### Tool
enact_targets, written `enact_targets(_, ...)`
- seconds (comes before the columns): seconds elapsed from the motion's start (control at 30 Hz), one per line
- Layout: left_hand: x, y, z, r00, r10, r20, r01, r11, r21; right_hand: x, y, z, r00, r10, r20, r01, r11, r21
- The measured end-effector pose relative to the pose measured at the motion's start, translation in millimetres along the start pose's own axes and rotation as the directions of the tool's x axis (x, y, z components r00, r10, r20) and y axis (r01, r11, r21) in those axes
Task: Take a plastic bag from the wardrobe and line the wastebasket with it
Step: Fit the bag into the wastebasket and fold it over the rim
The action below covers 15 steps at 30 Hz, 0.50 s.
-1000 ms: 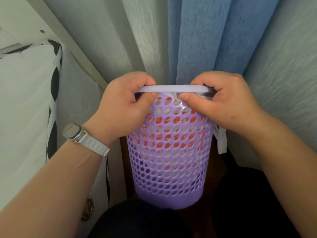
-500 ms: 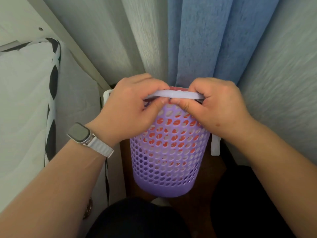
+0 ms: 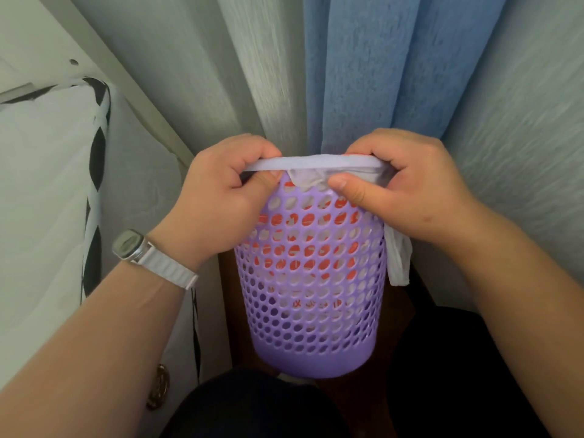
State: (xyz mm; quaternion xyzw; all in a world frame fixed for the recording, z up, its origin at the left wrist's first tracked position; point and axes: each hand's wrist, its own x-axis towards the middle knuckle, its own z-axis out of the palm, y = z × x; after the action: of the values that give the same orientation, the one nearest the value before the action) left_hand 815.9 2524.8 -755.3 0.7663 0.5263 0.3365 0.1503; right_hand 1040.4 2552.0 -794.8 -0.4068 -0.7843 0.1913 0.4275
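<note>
Plastic bag [image 3: 308,177], white with red print, lay folded over the near rim of one upright purple perforated wastebasket [image 3: 316,295], and two hands gripped it there. Fingers of the left hand [image 3: 221,197] curled over the rim, thumb pressing the film from outside. In the same grip, the right hand [image 3: 407,191] pinched a loose flap with its thumb. One bag loop [image 3: 398,263] hung down the basket's right side. One white-strapped watch [image 3: 129,245] sat on the left wrist. One blue curtain [image 3: 379,74] hung behind.
</note>
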Motion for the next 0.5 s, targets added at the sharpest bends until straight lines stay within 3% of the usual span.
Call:
enact_targets(0.23, -1.1, -1.7, 0.8, 0.999, 0.008, 0.054, -0.009, 1.0, 0.011, -3.3, -3.9, 6.2, 0.996, 0.048, -0.069, -0.053, 0.996, -0.066)
enact_targets(0.37, -1.2, 2.9, 0.1, 0.98, 0.139, 0.14, -0.147, 0.988, 0.052, -5.1, -5.2, 9.2, 0.994, 0.066, -0.082, -0.075, 0.991, -0.111)
enact_targets(0.5, 0.1, 8.5, 4.1, 0.964, 0.233, 0.127, -0.247, 0.963, 0.107, -6.6, -8.3, 13.3, 0.991, 0.08, -0.111, -0.093, 0.989, -0.118)
